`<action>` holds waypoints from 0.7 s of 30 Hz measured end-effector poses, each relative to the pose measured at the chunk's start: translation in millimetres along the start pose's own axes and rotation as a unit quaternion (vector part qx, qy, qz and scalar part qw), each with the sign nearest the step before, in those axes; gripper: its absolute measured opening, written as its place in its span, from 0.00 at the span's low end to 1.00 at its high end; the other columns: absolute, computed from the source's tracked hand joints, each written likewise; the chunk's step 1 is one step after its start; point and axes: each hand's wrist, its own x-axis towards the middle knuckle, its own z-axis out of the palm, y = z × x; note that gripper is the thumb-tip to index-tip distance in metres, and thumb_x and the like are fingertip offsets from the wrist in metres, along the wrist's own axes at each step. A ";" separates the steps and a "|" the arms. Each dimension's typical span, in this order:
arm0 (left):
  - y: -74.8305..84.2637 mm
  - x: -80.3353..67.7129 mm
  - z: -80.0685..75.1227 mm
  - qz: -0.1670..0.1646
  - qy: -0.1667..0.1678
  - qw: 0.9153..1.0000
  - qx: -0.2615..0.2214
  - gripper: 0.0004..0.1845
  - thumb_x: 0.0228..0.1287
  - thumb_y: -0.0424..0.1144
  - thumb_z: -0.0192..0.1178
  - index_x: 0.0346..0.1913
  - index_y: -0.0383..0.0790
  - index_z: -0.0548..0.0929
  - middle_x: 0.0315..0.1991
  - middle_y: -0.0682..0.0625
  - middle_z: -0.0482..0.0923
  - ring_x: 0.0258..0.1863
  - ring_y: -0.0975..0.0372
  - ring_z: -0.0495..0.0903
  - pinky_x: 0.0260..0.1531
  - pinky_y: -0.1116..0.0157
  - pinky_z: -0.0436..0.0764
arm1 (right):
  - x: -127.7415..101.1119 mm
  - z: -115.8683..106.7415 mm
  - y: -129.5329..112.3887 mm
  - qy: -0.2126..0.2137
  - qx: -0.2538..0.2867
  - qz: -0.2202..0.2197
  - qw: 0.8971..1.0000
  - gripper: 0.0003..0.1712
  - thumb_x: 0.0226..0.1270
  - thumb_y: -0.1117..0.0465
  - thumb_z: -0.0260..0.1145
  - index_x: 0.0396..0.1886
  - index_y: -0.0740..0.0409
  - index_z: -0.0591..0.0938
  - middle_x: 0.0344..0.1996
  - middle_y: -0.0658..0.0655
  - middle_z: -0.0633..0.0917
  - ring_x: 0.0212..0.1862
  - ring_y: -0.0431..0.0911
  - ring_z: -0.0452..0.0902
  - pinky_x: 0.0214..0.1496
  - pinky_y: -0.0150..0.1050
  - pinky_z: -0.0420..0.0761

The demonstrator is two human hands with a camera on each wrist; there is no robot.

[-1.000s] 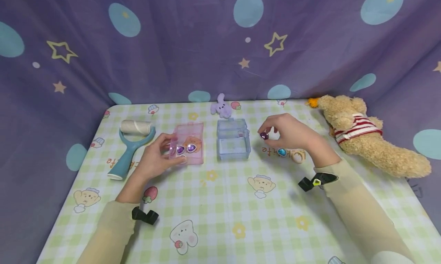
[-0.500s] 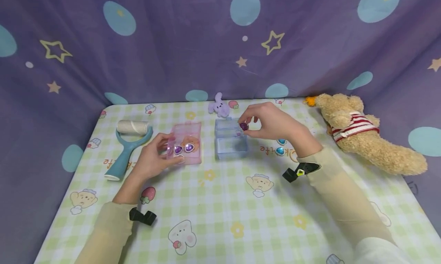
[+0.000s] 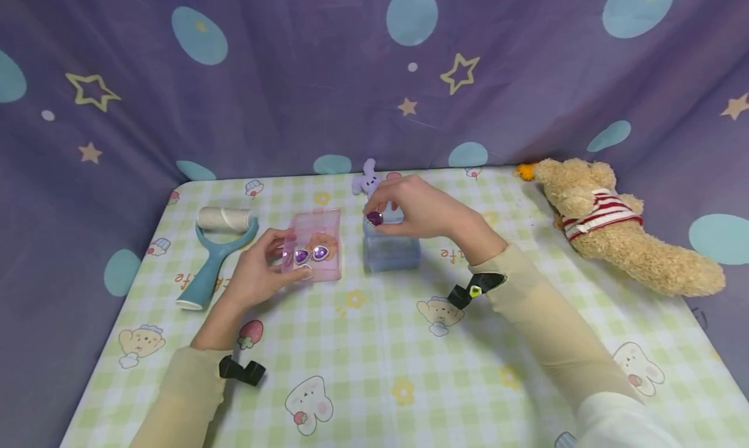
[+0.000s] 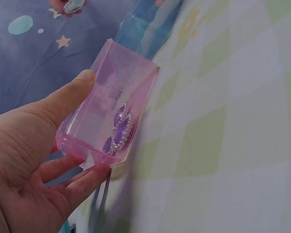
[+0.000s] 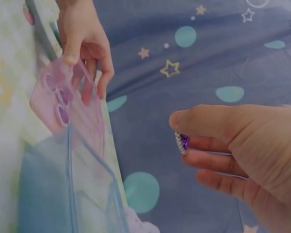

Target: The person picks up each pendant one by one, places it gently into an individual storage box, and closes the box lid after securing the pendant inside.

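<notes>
A pink see-through box (image 3: 305, 223) stands left of centre with its lid raised, and purple gems with beaded silver rims (image 3: 320, 253) lie inside it. My left hand (image 3: 257, 272) grips the pink box at its left side, thumb and fingers on opposite walls, as the left wrist view (image 4: 43, 145) also shows. Between thumb and fingertips, my right hand (image 3: 418, 207) pinches another purple gem (image 5: 184, 141). It holds that gem above the back part of a blue see-through box (image 3: 392, 261), to the right of the pink one. The hand partly hides the blue box's raised lid.
A lint roller with a teal handle (image 3: 205, 280) lies at the left. Behind the blue box sits a small lilac plush bunny (image 3: 368, 183), partly covered by my right hand. A tan plush toy in a striped shirt (image 3: 585, 197) lies on the right edge of the checked tablecloth (image 3: 363, 357).
My right hand has carried the purple gem leftward, from the table's right side to over the blue box. The blue gems there are now hidden by my right arm. My left hand stays at the pink box.
</notes>
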 end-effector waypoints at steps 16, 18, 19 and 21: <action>-1.8 -0.5 1.1 -0.001 0.005 1.000 -0.006 0.42 0.56 0.42 0.83 0.70 0.36 0.73 0.70 0.35 0.79 0.68 0.39 0.80 0.61 0.42 0.86 | 41.5 23.6 -20.5 -0.056 0.020 -0.028 0.998 0.11 0.70 0.60 0.74 0.50 0.53 0.91 0.45 0.50 0.90 0.48 0.43 0.84 0.51 0.34 0.85; -1.6 -0.1 0.8 0.002 0.003 1.000 -0.005 0.41 0.57 0.42 0.83 0.70 0.36 0.73 0.71 0.35 0.79 0.68 0.39 0.80 0.61 0.42 0.86 | 44.3 26.5 -21.9 -0.058 0.022 -0.034 0.998 0.11 0.70 0.60 0.74 0.50 0.53 0.91 0.45 0.50 0.90 0.48 0.43 0.84 0.50 0.33 0.84; -1.6 0.2 0.5 0.002 0.003 1.000 -0.004 0.41 0.57 0.42 0.83 0.70 0.37 0.73 0.71 0.35 0.79 0.68 0.40 0.80 0.61 0.42 0.86 | 45.6 27.7 -22.8 -0.057 0.024 -0.036 0.997 0.11 0.69 0.59 0.75 0.49 0.53 0.91 0.45 0.50 0.90 0.47 0.43 0.84 0.49 0.33 0.84; -1.5 0.6 0.2 0.002 0.002 1.000 -0.003 0.41 0.57 0.42 0.83 0.70 0.37 0.73 0.71 0.36 0.78 0.68 0.40 0.80 0.61 0.42 0.86 | 48.0 30.8 -23.9 -0.057 0.028 -0.040 0.997 0.11 0.69 0.59 0.76 0.49 0.53 0.91 0.44 0.50 0.90 0.47 0.44 0.84 0.49 0.33 0.84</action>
